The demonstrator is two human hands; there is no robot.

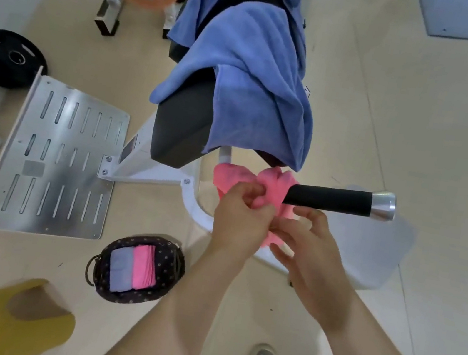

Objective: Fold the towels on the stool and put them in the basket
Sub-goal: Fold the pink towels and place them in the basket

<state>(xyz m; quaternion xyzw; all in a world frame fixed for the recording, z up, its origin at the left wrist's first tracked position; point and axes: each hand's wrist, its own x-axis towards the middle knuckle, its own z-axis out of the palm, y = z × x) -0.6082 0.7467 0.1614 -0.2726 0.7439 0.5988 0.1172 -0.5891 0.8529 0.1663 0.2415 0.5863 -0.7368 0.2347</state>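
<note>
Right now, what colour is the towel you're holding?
The towel is bright pink, clearest in the head view.

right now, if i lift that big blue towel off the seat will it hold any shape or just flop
Probably floppy: the blue towel drapes over the seat in soft folds and hangs off its edges, so it should sag from any grip. Likely light for its size: thin cloth.

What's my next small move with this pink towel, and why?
Probably draw the hands apart to spread the pink towel open: it hangs crumpled, the left hand gripping it, the right hand at it, not folded for the basket.
</note>
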